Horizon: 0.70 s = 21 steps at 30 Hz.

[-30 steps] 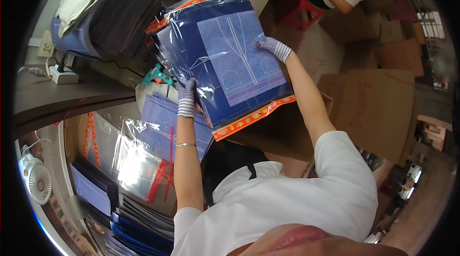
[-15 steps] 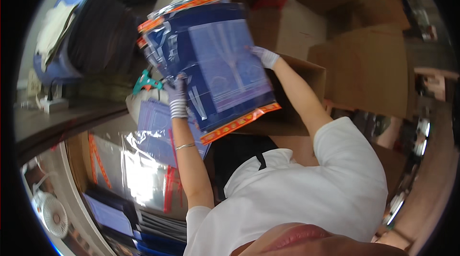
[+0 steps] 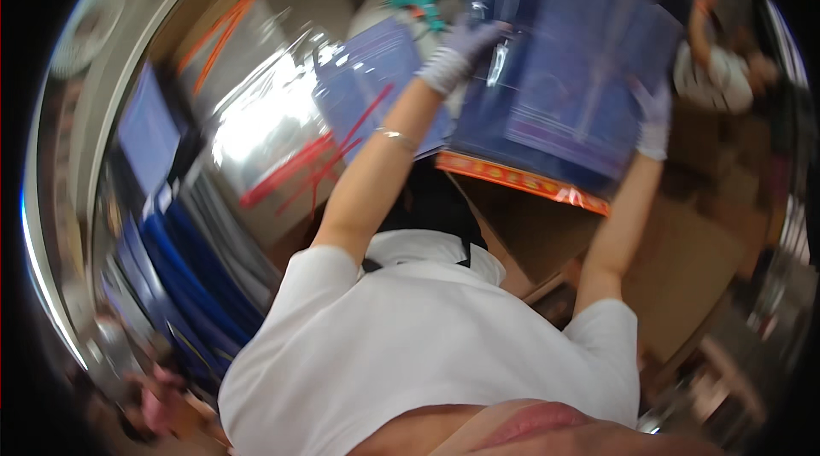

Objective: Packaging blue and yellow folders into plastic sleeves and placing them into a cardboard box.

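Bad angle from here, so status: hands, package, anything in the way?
Left hand, right hand gripping opposite sides. Blue package between them, orange-edged. Brown carton partly hidden behind it.

The gloved left hand (image 3: 464, 53) grips at upper centre, the gloved right hand (image 3: 653, 119) at upper right, blurred; both bare forearms (image 3: 384, 170) slant up rightward.

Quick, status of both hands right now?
Left hand: holding the left edge of a dark-blue, rectangular plastic-wrapped pack.
Right hand: holding that pack's right edge.
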Tool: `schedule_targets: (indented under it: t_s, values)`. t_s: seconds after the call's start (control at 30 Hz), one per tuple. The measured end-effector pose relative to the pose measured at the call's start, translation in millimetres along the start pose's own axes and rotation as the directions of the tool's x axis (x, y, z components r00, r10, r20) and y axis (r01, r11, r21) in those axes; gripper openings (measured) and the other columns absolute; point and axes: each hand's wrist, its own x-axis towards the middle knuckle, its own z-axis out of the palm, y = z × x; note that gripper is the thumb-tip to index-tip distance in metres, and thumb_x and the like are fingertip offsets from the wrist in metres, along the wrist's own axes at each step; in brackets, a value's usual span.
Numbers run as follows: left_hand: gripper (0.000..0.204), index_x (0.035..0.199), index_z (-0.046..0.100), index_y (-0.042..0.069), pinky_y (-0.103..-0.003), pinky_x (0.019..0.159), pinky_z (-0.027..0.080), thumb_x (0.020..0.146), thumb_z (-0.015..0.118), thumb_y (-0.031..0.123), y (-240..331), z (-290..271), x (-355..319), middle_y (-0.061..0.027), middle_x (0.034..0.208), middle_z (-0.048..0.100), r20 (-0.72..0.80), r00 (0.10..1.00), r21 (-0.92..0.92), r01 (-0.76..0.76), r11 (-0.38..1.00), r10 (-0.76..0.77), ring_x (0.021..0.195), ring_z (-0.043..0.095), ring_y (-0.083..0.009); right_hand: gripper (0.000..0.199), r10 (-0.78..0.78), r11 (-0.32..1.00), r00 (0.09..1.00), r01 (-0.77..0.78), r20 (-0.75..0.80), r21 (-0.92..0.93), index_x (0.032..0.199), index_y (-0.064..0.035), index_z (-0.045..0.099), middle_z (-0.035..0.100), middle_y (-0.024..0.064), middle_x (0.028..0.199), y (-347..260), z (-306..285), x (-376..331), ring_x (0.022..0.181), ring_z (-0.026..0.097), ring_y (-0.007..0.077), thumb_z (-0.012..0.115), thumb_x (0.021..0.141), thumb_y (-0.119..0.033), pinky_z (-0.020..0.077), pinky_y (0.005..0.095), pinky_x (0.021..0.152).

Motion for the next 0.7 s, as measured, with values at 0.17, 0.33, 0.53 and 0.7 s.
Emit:
schedule_targets:
  t_s: [0.17,0.33,0.53,0.7]
  values:
    - [0.082,0.132,0.025,0.002,-0.031,0.091,0.041,0.066,0.073,0.003,54,33,-78,-0.0102,0.116,0.050,-0.181,0.909,0.131,-0.355,0.926,0.375,0.105,0.049,-0.0188,0.042,-0.137,0.982,0.979,0.113,0.154,0.152,0.107,0.0022,0.052,0.057,0.0094,0.104,25,-50,-8,0.095,0.053,0.0193,0.069,0.074,-0.016,0.0414,0.0327,0.085]
    - [0.083,0.133,0.021,0.003,-0.028,0.089,0.039,0.063,0.066,0.007,125,4,-169,-0.0131,0.119,0.044,-0.107,0.798,0.211,-0.564,0.798,0.593,0.108,0.044,-0.0197,0.043,-0.324,0.898,0.927,0.240,0.187,0.368,0.113,0.0001,0.048,0.054,0.0090,0.111,-33,27,-45,0.097,0.053,0.0218,0.065,0.075,-0.011,0.0428,0.0348,0.086]
    - [0.010,0.075,0.061,0.001,-0.035,0.071,0.046,0.069,0.065,0.007,145,-70,-233,-0.0029,0.076,0.063,0.535,0.490,0.718,-0.693,-0.064,0.688,0.076,0.059,-0.0189,0.041,-0.443,0.897,0.849,0.421,0.289,0.136,0.104,-0.0022,0.055,0.060,0.0105,0.098,-31,93,-46,0.090,0.057,0.0213,0.068,0.066,-0.009,0.0461,0.0333,0.082]
    - [0.031,0.101,0.056,0.004,-0.036,0.081,0.044,0.077,0.064,0.022,45,-189,-259,-0.0101,0.095,0.060,0.113,0.591,0.909,-0.387,0.158,0.799,0.092,0.055,-0.0241,0.039,-0.686,0.683,0.671,0.727,0.281,-0.069,0.106,-0.0027,0.055,0.059,0.0136,0.100,-52,141,-84,0.092,0.056,0.0267,0.065,0.072,-0.018,0.0449,0.0377,0.081]
